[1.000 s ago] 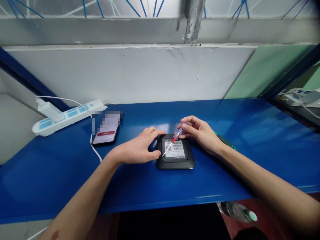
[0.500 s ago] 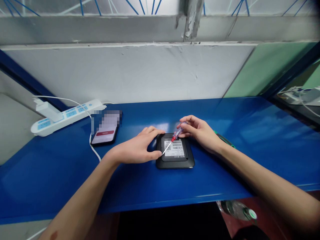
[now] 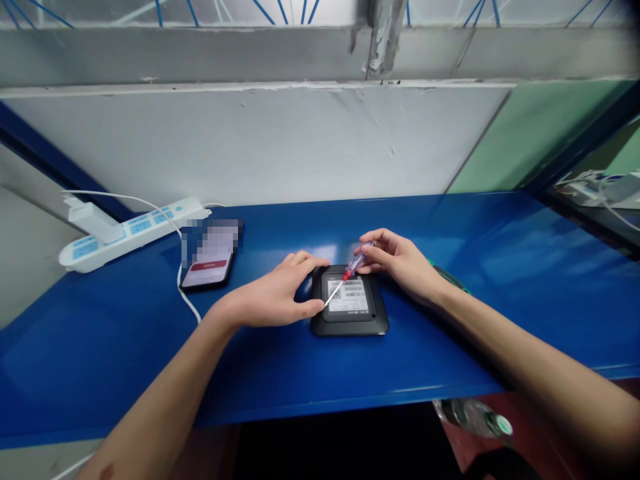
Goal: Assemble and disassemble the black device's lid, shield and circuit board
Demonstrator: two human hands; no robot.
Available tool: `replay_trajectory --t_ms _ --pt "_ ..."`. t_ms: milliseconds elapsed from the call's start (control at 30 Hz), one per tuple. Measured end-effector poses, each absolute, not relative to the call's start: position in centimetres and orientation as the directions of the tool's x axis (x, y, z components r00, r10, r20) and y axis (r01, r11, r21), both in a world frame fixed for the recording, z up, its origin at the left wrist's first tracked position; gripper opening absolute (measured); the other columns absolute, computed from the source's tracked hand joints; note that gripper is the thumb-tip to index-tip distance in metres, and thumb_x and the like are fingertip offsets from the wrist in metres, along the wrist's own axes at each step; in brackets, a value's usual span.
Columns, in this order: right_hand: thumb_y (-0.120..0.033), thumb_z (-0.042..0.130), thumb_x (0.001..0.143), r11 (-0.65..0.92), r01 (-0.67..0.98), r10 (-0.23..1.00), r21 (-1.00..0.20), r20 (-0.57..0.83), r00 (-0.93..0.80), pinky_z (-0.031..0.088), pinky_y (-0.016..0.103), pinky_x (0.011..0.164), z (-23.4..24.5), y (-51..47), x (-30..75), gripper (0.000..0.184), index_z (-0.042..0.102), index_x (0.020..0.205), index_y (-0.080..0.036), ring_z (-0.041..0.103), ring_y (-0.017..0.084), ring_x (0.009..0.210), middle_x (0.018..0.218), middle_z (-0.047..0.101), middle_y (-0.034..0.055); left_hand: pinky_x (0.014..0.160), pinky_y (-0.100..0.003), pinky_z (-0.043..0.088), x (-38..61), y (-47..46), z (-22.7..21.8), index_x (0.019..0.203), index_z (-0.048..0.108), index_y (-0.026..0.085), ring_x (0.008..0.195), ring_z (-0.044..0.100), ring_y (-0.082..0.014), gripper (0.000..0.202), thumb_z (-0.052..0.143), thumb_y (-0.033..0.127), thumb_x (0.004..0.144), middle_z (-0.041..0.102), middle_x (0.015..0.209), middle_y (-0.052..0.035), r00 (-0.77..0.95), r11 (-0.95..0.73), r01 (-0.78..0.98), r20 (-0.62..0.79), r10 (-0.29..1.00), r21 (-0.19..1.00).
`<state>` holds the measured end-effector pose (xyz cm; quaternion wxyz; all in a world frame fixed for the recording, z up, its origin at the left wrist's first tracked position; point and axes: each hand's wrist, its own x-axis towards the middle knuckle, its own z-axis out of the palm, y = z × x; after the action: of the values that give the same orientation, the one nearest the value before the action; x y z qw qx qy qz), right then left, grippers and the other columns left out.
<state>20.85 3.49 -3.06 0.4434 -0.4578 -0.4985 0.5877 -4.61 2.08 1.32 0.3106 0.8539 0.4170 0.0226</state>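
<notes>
The black box [image 3: 350,328] lies flat on the blue table [image 3: 280,380] straight ahead of you, in front of your body, with its printed label [image 3: 349,297] facing up. Take the middle of that box as the centre of the clock.

Your right hand [image 3: 395,257] is at about two o'clock, grasping a screwdriver [image 3: 359,262] by its clear handle between thumb and fingers. The red collar is toward one o'clock, and the metal shaft slants down across the label to about nine o'clock, its tip beside your left thumb. Whether the tip sits in a screw is too small to tell.

Your left hand [image 3: 283,291] comes in from nine o'clock, spread rather than clenched: the thumb touches the box's left side and the fingertips rest at its far corner, near eleven o'clock.

Farther out between nine and ten o'clock lies a phone [image 3: 213,261], and beyond it a white power strip [image 3: 146,227] with a charger [image 3: 97,223] plugged in. A white cord [image 3: 184,299] passes beside the phone. At three o'clock, a green-edged item [image 3: 453,279] is partly hidden by your right forearm. Below the table's edge, toward four o'clock, lies a clear bottle [image 3: 475,419].
</notes>
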Motion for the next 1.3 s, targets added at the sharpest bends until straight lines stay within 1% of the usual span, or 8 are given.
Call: replay_trajectory --t_ms 167,300,400,533,700,867,1100,1300 --pt "-0.036 0.075 0.082 -0.111 -0.087 0.977 -0.99 -0.093 -0.19 0.062 0.035 0.08 -3.1 3.5 21.0 0.026 0.06 0.099 -0.023 0.074 0.015 0.073 0.094 0.073 0.0016 0.109 -0.046 0.043 -4.8 2.0 1.3 0.146 0.039 0.027 0.128 0.048 -0.0297 0.062 0.059 0.039 0.088 0.046 0.142 -0.0089 0.666 -0.469 0.677 -0.202 0.718 0.566" --pt "-0.036 0.077 0.081 -0.102 -0.105 0.983 -0.989 -0.084 -0.163 0.063 0.036 0.08 -3.0 3.5 21.1 0.027 0.061 0.098 -0.023 0.074 0.015 0.073 0.094 0.073 0.0021 0.111 -0.047 0.041 -4.8 1.7 1.6 0.121 0.054 0.027 0.132 0.043 -0.0289 0.036 0.062 0.032 0.086 0.048 0.141 -0.0064 0.681 -0.507 0.634 -0.112 0.723 0.584" --pt "-0.036 0.078 0.08 -0.111 -0.13 0.984 -0.985 -0.091 -0.151 0.063 0.037 0.082 -2.8 3.4 21.1 0.028 0.061 0.097 -0.023 0.072 0.015 0.073 0.093 0.072 0.0026 0.108 -0.048 0.043 -4.7 1.6 1.9 0.104 0.058 0.026 0.132 0.042 -0.0307 0.019 0.064 0.032 0.086 0.05 0.139 -0.0061 0.681 -0.521 0.626 -0.08 0.728 0.58" --pt "-0.036 0.079 0.078 -0.124 -0.16 0.985 -0.979 -0.102 -0.135 0.063 0.038 0.084 -2.6 3.4 20.9 0.029 0.061 0.096 -0.023 0.071 0.015 0.076 0.092 0.071 0.0029 0.102 -0.043 0.047 -4.4 1.4 2.1 0.094 0.059 0.025 0.123 0.047 -0.028 0.013 0.067 0.033 0.086 0.057 0.127 -0.0046 0.7 -0.546 0.591 -0.04 0.713 0.593" --pt "-0.035 0.079 0.077 -0.137 -0.183 0.987 -0.974 -0.117 -0.113 0.063 0.038 0.083 -2.4 3.4 20.9 0.028 0.061 0.094 -0.022 0.07 0.015 0.076 0.089 0.07 0.0022 0.1 -0.042 0.046 -4.3 1.4 2.1 0.089 0.062 0.024 0.119 0.049 -0.0264 0.004 0.062 0.029 0.09 0.058 0.123 -0.0038 0.708 -0.571 0.571 -0.001 0.707 0.59" --pt "-0.034 0.079 0.078 -0.123 -0.189 0.99 -0.974 -0.107 -0.096 0.063 0.036 0.082 -2.4 3.5 21.0 0.026 0.062 0.093 -0.022 0.069 0.014 0.077 0.09 0.071 0.0023 0.096 -0.038 0.046 -4.3 1.5 2.0 0.086 0.06 0.024 0.115 0.051 -0.0245 0.003 0.059 0.023 0.089 0.06 0.118 -0.0029 0.719 -0.583 0.556 0.009 0.695 0.592" --pt "-0.032 0.078 0.079 -0.071 -0.21 0.997 -0.975 -0.067 -0.027 0.06 0.035 0.081 -2.3 3.9 21.5 0.026 0.061 0.095 -0.021 0.069 0.013 0.073 0.09 0.07 0.001 0.078 -0.031 0.044 -4.2 1.3 2.2 0.089 0.055 0.023 0.088 0.055 -0.0184 0.008 0.057 0.016 0.086 0.061 0.095 0.0008 0.727 -0.597 0.582 -0.024 0.686 0.552" --pt "-0.033 0.079 0.077 -0.051 -0.209 0.999 -0.977 -0.053 0.004 0.06 0.035 0.081 -2.4 4.1 21.8 0.028 0.062 0.097 -0.021 0.069 0.013 0.074 0.09 0.071 0.0009 0.075 -0.028 0.042 -4.2 1.0 1.8 0.089 0.055 0.024 0.086 0.054 -0.0159 0.015 0.056 0.01 0.085 0.057 0.091 0.003 0.74 -0.617 0.578 -0.025 0.672 0.534"
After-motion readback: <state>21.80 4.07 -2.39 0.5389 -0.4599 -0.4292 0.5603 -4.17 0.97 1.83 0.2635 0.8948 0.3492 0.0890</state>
